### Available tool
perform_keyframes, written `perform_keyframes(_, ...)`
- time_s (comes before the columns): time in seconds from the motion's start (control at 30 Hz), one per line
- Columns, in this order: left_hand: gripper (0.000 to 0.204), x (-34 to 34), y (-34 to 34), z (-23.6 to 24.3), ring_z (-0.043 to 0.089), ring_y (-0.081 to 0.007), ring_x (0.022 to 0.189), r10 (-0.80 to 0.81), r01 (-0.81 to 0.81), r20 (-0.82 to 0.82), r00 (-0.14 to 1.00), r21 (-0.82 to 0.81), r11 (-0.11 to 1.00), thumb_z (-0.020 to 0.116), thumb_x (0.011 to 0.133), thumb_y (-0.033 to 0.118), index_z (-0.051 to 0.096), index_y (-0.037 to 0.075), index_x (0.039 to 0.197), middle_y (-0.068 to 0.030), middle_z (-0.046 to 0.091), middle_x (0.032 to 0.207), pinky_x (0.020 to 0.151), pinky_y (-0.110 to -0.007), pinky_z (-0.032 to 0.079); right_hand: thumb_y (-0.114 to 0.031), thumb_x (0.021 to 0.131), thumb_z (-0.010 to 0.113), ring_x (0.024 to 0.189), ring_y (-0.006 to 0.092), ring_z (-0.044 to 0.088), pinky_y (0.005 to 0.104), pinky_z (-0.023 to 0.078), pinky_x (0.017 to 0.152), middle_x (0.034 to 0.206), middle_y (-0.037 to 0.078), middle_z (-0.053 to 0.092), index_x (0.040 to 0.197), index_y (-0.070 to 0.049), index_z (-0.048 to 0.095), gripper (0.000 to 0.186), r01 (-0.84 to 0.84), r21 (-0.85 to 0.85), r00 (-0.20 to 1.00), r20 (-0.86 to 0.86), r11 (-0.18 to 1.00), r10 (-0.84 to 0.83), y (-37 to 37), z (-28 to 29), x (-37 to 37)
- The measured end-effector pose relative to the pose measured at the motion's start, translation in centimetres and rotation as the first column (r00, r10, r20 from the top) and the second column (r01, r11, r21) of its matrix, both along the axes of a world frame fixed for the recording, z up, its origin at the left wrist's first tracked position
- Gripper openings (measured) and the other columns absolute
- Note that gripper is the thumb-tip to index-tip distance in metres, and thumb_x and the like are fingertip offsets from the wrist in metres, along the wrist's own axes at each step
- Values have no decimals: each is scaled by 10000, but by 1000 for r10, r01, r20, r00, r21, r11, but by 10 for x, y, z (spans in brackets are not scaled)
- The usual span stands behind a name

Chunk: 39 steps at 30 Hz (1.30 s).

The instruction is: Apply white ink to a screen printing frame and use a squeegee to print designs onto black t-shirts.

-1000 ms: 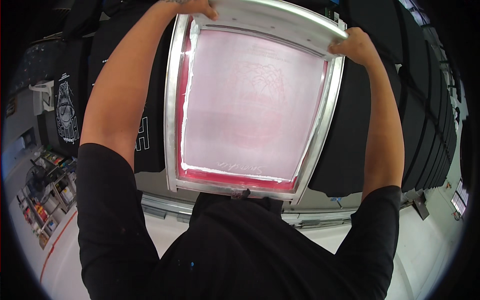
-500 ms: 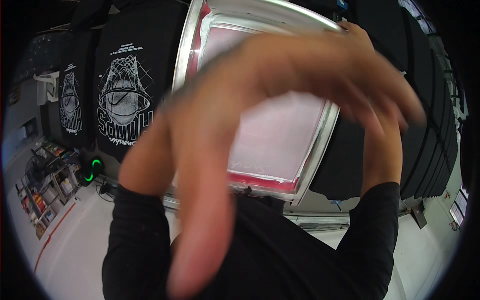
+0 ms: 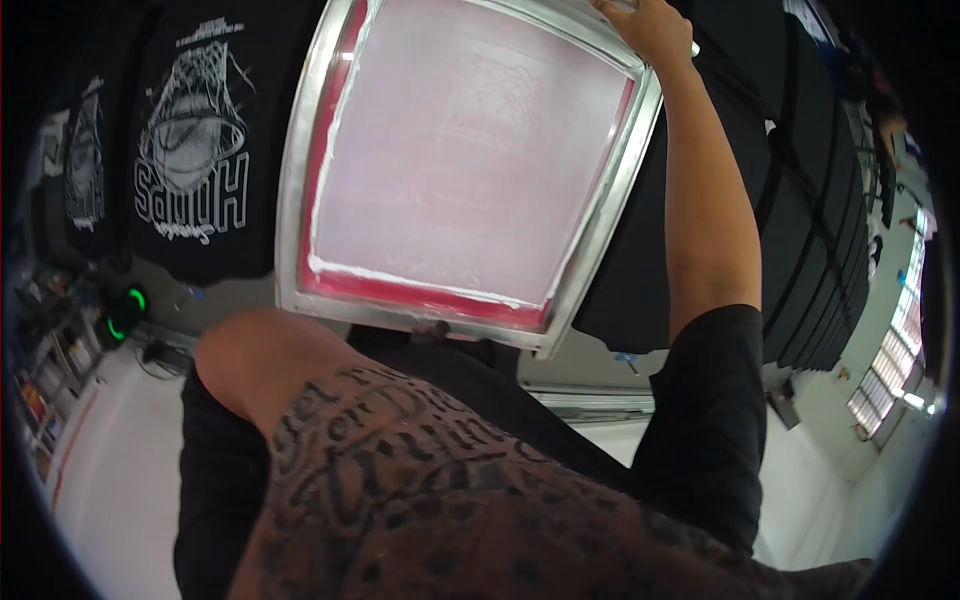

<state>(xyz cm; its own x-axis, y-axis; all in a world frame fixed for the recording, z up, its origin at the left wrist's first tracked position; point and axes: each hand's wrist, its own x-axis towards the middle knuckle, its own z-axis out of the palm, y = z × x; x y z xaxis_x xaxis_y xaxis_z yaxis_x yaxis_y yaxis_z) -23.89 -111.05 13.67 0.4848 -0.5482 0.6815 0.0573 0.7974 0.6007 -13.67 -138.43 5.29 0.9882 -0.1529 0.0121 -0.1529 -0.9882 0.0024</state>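
Observation:
A silk-screen printing frame [image 3: 300, 170] with a metal border lies before me; its mesh is pale pink, edged with red and smeared white ink, and a faint net-like design shows in it. At its far right corner, my right hand [image 3: 650, 30] has its fingers curled on the metal edge; the upper picture edge cuts off some fingertips. My left forearm, tattooed with lettering and dark spots, crosses the lower picture very close up. The left hand lies beyond the picture, so its fingers cannot be seen.
Black shirts with a white basketball print [image 3: 190, 140] lie at the left. More black shirts [image 3: 800, 250] stretch along the right. A shelf of containers [image 3: 60, 360] and a green-lit device [image 3: 127, 313] stand at the lower left. A barred window [image 3: 890, 350] is at far right.
My left hand, blurred over the screen before, has swung down and out of the picture, uncovering the mesh. The right hand stays at the frame's corner. The whole view has shifted.

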Motion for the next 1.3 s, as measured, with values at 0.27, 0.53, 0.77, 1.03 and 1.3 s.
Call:
perform_keyframes(0.27,886,-26,-2,10,665,-335,1166,-7,5,-57,998,-19,1000,849,720,581,571,-44,1283,-223,650,1278,977,-440,526,-617,850,666,1031,430,678,546,489,882,1026,241,723,960,-26,697,602,-26,61,984,176,998,15,-18,4,20)
perform_keyframes(0.53,945,-22,4,26,648,-343,1190,-23,23,-21,1000,-26,999,867,695,574,535,-51,1321,-227,636,1301,1005,-449,505,-591,851,680,1017,416,685,519,502,882,1027,216,731,1006,-29,702,583,4,37,995,97,999,-7,-10,8,6)
perform_keyframes(0.77,999,-8,20,45,634,-350,1211,-52,53,71,996,-5,999,883,674,568,503,-57,1354,-230,624,1322,1030,-458,487,-779,839,591,1029,338,727,439,552,875,1071,143,761,1250,-139,699,768,-6,-104,999,39,995,10,-32,-25,8)
perform_keyframes(1.03,1064,-19,30,40,617,-359,1235,-129,128,27,991,18,992,901,649,561,467,-65,1391,-233,611,1346,1058,-467,466,-598,865,674,1016,364,707,478,525,872,1056,189,741,1136,-74,704,591,35,-49,999,38,998,-33,-14,8,3)
perform_keyframes(1.3,1131,-22,43,38,600,-367,1260,-152,152,-5,988,44,987,919,624,554,430,-72,1429,-236,597,1370,1086,-477,446,-575,865,680,1089,387,662,513,472,922,1096,203,719,1083,-27,694,591,40,-10,998,41,999,-39,-9,8,0)
